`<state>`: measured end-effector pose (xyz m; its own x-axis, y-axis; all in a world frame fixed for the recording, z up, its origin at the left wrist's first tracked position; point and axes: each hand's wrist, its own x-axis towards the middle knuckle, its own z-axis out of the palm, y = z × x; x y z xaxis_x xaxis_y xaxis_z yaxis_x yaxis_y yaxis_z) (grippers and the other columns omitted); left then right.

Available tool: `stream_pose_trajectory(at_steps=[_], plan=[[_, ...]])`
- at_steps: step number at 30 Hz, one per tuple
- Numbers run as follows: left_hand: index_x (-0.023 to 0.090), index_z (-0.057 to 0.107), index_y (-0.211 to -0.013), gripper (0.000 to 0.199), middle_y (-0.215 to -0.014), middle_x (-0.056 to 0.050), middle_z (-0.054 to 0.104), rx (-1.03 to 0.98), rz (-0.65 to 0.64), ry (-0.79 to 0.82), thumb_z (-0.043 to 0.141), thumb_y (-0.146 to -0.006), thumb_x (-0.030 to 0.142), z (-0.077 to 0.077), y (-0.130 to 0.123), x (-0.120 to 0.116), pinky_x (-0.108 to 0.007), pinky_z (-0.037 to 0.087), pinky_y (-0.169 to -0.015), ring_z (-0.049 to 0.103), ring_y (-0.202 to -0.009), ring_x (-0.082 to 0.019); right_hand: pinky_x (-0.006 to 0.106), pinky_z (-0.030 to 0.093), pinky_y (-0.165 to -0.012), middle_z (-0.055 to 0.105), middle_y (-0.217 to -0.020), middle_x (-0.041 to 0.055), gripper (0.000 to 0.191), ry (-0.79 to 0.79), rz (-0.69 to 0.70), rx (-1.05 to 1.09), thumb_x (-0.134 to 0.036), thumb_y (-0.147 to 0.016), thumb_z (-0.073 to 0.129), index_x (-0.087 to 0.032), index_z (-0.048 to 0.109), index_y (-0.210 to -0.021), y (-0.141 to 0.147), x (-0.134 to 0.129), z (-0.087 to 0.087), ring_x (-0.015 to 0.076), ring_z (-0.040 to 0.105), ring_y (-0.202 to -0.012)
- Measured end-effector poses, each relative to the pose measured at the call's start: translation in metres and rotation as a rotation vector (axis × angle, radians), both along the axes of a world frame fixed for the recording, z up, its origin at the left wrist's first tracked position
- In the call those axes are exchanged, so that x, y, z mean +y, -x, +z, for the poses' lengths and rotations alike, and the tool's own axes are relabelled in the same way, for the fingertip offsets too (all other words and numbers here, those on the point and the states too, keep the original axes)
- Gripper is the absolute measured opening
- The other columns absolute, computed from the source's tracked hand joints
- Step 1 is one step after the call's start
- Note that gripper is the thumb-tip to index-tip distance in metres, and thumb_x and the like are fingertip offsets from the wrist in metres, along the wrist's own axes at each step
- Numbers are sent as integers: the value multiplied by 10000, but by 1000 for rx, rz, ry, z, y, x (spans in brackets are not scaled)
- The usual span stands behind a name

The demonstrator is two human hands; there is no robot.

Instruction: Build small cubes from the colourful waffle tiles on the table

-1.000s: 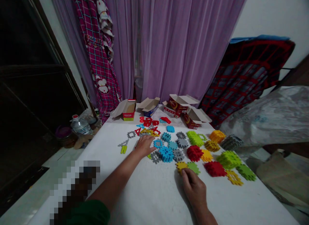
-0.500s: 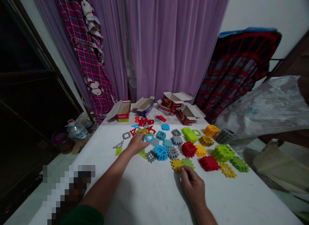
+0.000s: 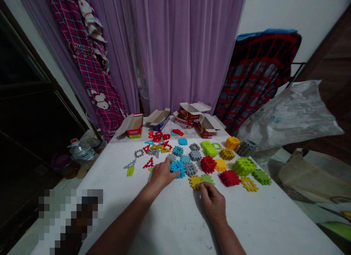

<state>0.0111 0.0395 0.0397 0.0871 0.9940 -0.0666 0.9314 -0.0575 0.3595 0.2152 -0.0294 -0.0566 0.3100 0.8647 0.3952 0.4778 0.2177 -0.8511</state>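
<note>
Where your left hand (image 3: 163,174) sits: low on the white table (image 3: 170,218), fingers reaching right, against the left side of a blue stack of interlocking plastic blocks (image 3: 177,168).
Left grip: fingers slightly bent, hand not closed into a fist; you can't tell from this view if the stack is pinched or only touched.
Right grip: right hand (image 3: 212,202) is down near the table, fingers curled, nothing clearly held; it sits just below a yellow block (image 3: 195,182) and a green block (image 3: 207,179), contact cannot be told.
Stack position: up and right of your left hand, below and left of a red stack (image 3: 208,164).
Nearer hand: left of the 2 hands, touching the blue stack; right hand is close but apart from it.
Long axis: none clear, the blue stack looks squat and its pieces are too jumbled to tell.
Neighbours: a gray block (image 3: 190,169) sits just right of the blue stack.
Back of table: opened cardboard boxes (image 3: 190,112).
Change from last frame: left hand has moved down and right onto the blue stack, and the blue ring by it no longer shows; right hand sits about the same against the blocks, and the whole view has shifted left.
</note>
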Motion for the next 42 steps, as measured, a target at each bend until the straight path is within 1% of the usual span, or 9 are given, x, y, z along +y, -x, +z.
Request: stream_pose_trajectory(at_steps=[3, 6, 11, 17, 24, 27, 31, 36, 42], plan=[[228, 517, -1280, 557, -1186, -78, 715, 2, 4, 5, 642, -790, 463, -3, -1, -1, -346, 473, -935, 661, -1108, -268, 235, 551, -609, 743, -727, 48, 326, 1, 0, 9, -470, -828, 573, -190, 733, -780, 0, 1, 0, 173, 688, -629], [232, 504, -1335, 581, -1219, -75, 703, 1, -34, -9, 629, -807, 440, -5, -2, -3, -348, 463, -969, 642, -1144, -262, 238, 543, -617, 740, -734, 44, 324, -2, -8, 27, -475, -828, 576, -193, 727, -777, 3, -1, 2, 168, 677, -631], [247, 546, -1330, 554, -1286, -57, 672, -25, -129, -51, 651, -805, 387, -5, -3, -1, -358, 425, -1043, 608, -1199, -261, 241, 522, -646, 723, -724, 28, 311, -15, -88, 102, -472, -838, 573, -202, 714, -771, 12, -4, 7, 159, 652, -633], [247, 574, -1308, 543, -1285, -40, 676, -97, -217, -68, 682, -789, 364, -9, 2, 7, -343, 412, -1064, 620, -1174, -232, 240, 508, -635, 714, -711, 22, 301, -11, -88, 118, -465, -836, 580, -202, 711, -766, 14, -5, 9, 156, 639, -621], [240, 598, -1288, 526, -1292, -46, 669, -121, -160, -135, 690, -783, 353, -7, 7, 1, -378, 403, -1073, 607, -1196, -247, 240, 501, -638, 710, -701, 30, 318, -11, -95, 90, -464, -848, 565, -190, 711, -778, 14, -5, 8, 160, 636, -625], [233, 608, -1276, 522, -1277, -58, 675, -88, -144, -122, 695, -783, 381, -10, 3, -3, -388, 405, -1070, 607, -1193, -252, 238, 495, -643, 705, -705, 25, 317, 4, -77, 78, -467, -852, 562, -194, 705, -778, 13, -5, 8, 156, 630, -627], [216, 564, -1336, 605, -1329, -81, 644, -58, -130, -88, 704, -781, 413, -14, 0, -5, -392, 402, -1078, 575, -1243, -273, 234, 491, -644, 704, -712, 17, 304, -5, -67, 85, -455, -854, 564, -194, 703, -784, 13, -5, 7, 149, 628, -625], [235, 554, -1341, 569, -1283, -66, 675, -47, -178, -64, 680, -806, 382, -15, 3, 1, -381, 435, -1044, 618, -1180, -267, 230, 488, -617, 693, -679, 9, 302, -21, -79, 83, -455, -851, 569, -199, 707, -771, 13, -5, 7, 142, 615, -596], [226, 545, -1344, 585, -1327, -71, 644, -86, -261, -73, 696, -789, 336, -18, 10, 10, -357, 443, -1047, 605, -1203, -248, 228, 496, -628, 702, -700, 16, 320, -31, -81, 76, -464, -862, 561, -194, 711, -778, 13, -4, 3, 143, 629, -618]])
